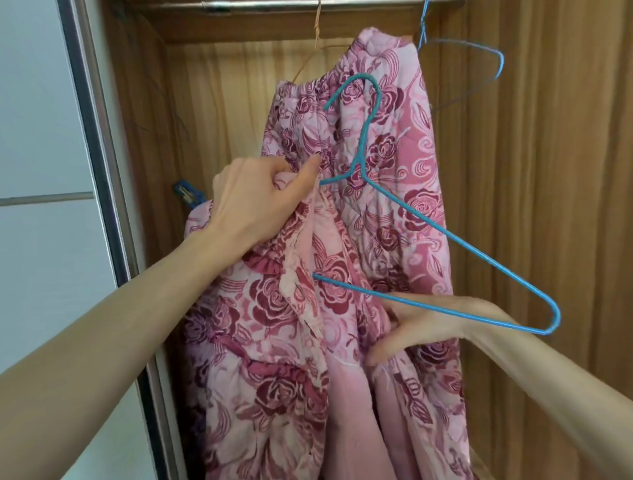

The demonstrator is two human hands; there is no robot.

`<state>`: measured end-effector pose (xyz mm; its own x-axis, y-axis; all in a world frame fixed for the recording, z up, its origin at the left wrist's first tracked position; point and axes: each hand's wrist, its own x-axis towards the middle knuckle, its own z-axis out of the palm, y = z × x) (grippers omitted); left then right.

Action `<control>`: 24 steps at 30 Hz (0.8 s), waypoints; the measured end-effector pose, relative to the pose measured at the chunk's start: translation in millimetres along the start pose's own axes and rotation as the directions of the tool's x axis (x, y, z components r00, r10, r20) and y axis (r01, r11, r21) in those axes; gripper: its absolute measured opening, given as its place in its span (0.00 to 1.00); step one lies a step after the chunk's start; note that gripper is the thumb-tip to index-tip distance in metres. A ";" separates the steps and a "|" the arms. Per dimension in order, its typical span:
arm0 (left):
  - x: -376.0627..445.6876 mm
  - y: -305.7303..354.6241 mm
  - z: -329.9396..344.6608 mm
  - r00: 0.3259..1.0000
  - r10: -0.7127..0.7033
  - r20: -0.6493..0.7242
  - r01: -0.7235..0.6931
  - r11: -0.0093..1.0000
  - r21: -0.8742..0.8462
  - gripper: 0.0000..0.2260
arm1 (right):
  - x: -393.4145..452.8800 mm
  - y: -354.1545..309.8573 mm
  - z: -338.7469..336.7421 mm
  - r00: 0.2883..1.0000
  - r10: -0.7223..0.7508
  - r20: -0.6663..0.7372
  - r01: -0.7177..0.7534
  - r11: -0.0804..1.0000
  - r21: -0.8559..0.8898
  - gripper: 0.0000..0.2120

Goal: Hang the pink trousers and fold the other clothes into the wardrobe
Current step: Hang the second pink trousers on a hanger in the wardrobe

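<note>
The pink trousers [394, 164], quilted with a dark rose print, hang bunched in front of the open wardrobe. A blue wire hanger [445, 236] lies tilted across them, its hook pointing up and its bottom bar threaded into the fabric. My left hand [260, 202] is closed on a fold of the trousers together with the hanger's left end. My right hand [428, 329] grips the cloth lower down, under the hanger's bottom bar, with the wrist passing through the hanger's right loop.
A metal rail [260, 4] runs across the wardrobe top, carrying a thin copper-coloured hanger [318, 27] and a second blue wire hanger [493, 65]. A blue clip [186, 194] sits at the back left. Wooden side walls [548, 205] and a sliding door frame [99, 171] close in.
</note>
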<state>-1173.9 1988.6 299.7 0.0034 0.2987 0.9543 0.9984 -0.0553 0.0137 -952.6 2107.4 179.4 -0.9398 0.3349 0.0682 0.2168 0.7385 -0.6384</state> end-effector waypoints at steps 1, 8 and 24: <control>0.6 0.0 -0.5 1.000 -0.001 -0.003 0.001 1.000 0.005 0.31 | 1.4 2.0 1.7 1.000 0.026 0.004 -0.025 0.993 -0.112 0.33; -3.3 -2.2 -2.3 1.000 -0.025 -0.005 0.026 0.997 0.067 0.33 | -5.7 44.6 -19.9 0.979 0.021 -0.204 -0.072 0.966 -0.247 0.29; -27.1 -36.8 2.0 0.930 0.302 0.208 -0.353 0.891 0.285 0.30 | -60.4 39.2 -98.0 0.518 -0.108 -0.848 -0.302 0.905 -0.300 0.14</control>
<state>-1210.6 1984.5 272.7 0.3165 0.4598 0.8297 0.9046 0.1171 -0.4099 -861.5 2173.5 225.4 -0.2863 0.5899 0.7550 0.5591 0.7428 -0.3684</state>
